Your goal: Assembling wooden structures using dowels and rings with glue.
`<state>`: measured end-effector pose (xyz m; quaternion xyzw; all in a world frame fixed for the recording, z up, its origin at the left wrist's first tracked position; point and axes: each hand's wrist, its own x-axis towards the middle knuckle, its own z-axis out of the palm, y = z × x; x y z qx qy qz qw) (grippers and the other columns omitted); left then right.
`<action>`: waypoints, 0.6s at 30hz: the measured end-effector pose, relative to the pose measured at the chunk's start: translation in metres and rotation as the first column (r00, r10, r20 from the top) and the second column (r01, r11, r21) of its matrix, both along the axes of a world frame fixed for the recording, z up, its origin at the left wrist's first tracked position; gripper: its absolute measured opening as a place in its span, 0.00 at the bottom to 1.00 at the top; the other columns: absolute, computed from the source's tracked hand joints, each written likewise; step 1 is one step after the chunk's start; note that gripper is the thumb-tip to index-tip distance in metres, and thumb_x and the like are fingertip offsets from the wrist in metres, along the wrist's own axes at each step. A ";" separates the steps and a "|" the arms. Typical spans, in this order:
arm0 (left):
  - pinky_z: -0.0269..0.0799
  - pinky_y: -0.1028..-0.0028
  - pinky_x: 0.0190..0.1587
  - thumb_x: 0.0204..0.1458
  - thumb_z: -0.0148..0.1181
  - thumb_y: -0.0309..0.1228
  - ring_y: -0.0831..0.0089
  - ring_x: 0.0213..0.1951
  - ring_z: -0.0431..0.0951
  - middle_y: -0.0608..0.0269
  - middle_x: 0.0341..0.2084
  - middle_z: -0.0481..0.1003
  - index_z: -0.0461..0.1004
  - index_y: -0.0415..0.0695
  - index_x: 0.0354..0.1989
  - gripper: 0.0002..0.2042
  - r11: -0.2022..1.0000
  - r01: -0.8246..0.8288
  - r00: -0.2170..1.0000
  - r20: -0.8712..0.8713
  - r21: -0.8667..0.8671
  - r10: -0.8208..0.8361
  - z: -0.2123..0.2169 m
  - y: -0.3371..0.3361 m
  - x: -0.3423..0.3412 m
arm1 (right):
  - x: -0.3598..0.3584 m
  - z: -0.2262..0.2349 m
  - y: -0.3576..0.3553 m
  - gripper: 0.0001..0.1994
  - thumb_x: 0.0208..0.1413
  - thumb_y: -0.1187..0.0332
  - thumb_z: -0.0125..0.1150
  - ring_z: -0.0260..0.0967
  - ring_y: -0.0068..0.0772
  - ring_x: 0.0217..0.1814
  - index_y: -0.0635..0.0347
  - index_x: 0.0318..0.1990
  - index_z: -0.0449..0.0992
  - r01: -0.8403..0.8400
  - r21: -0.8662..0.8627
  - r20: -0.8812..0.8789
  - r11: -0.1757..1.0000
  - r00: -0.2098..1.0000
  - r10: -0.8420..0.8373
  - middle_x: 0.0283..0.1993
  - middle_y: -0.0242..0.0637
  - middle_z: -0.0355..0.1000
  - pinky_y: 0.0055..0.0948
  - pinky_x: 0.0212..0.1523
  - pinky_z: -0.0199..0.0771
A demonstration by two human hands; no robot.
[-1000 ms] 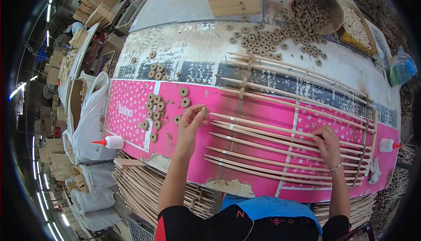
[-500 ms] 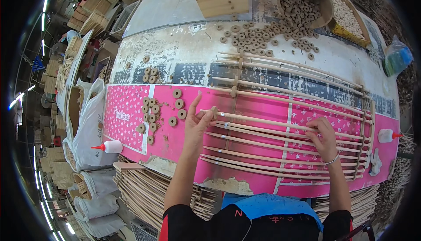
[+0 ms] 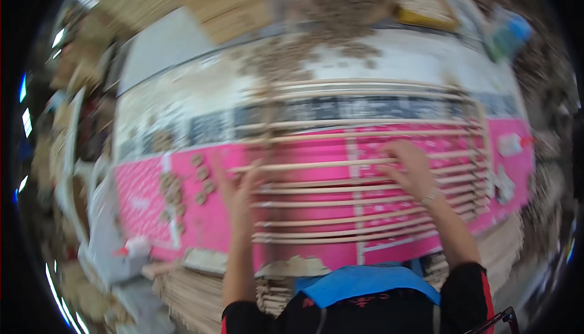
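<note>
Pink-covered tabletop (image 3: 152,194), frame blurred now. Left hand (image 3: 240,191) has slid nearer along the left ends of the bamboo slat frame (image 3: 365,170), fingers spread flat. Right hand (image 3: 409,167) stays pressed on the slats at right; its grip unclear. Wooden rings (image 3: 182,182) lie left, untouched.

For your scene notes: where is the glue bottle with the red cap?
In the head view, the glue bottle lies lower left, at the pink sheet's near edge, left of the left hand.
</note>
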<state>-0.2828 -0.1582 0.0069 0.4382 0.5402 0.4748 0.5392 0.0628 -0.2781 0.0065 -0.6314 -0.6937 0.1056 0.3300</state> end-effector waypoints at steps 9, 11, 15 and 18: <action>0.74 0.83 0.32 0.61 0.67 0.24 0.84 0.31 0.78 0.66 0.31 0.81 0.43 0.53 0.82 0.46 0.993 0.055 0.998 0.018 0.108 -0.058 -0.023 0.011 0.001 | 0.009 -0.019 0.012 0.09 0.60 0.61 0.67 0.74 0.41 0.45 0.55 0.42 0.80 0.014 0.062 -0.026 0.998 1.000 -0.012 0.37 0.36 0.75 0.40 0.46 0.75; 0.74 0.83 0.33 0.61 0.67 0.24 0.83 0.31 0.78 0.65 0.32 0.82 0.44 0.52 0.82 0.45 0.993 0.053 0.998 -0.020 0.108 -0.051 -0.022 0.010 0.004 | 0.013 -0.019 0.011 0.09 0.60 0.61 0.67 0.74 0.42 0.45 0.54 0.43 0.80 0.000 0.004 -0.021 1.000 1.000 0.000 0.38 0.36 0.75 0.40 0.47 0.75; 0.73 0.83 0.33 0.63 0.64 0.23 0.83 0.31 0.77 0.65 0.32 0.81 0.48 0.49 0.80 0.40 0.987 0.116 0.979 -0.182 0.108 -0.096 -0.010 0.005 -0.013 | 0.011 -0.031 0.019 0.09 0.59 0.62 0.67 0.75 0.42 0.46 0.54 0.42 0.81 -0.049 -0.012 -0.056 0.999 0.997 0.049 0.39 0.37 0.76 0.40 0.48 0.75; 0.66 0.80 0.34 0.59 0.67 0.21 0.84 0.30 0.70 0.71 0.32 0.78 0.69 0.43 0.71 0.30 0.903 0.234 0.831 -0.556 0.361 0.007 -0.019 0.008 -0.039 | 0.012 -0.034 0.020 0.08 0.58 0.63 0.67 0.75 0.43 0.47 0.54 0.41 0.80 -0.066 -0.025 -0.022 0.997 0.998 0.066 0.40 0.36 0.76 0.41 0.50 0.76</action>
